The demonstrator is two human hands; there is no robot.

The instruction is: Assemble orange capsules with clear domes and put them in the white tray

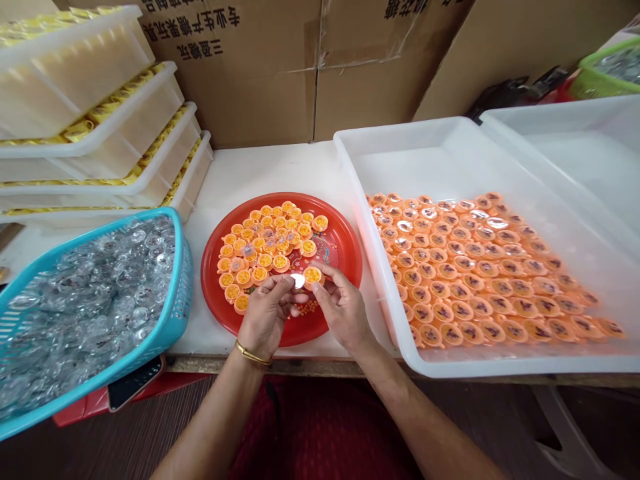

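My left hand [266,313] pinches a small clear plastic lid [298,281] over the front of the red round tray [340,257]. My right hand [341,305] pinches a small orange cup filled with yellow beads [313,275], right beside the lid. The two pieces almost touch. On the red tray lie several more orange cups with yellow filling [267,247], a few with clear lids on. A gold bangle sits on my left wrist.
A blue basket [173,313] full of clear lids [90,293] stands at the left. A white bin [380,200] at the right holds rows of lidded orange cups [480,267]. Stacked white trays [100,133] with yellow parts, cardboard boxes and another white bin [575,147] stand behind.
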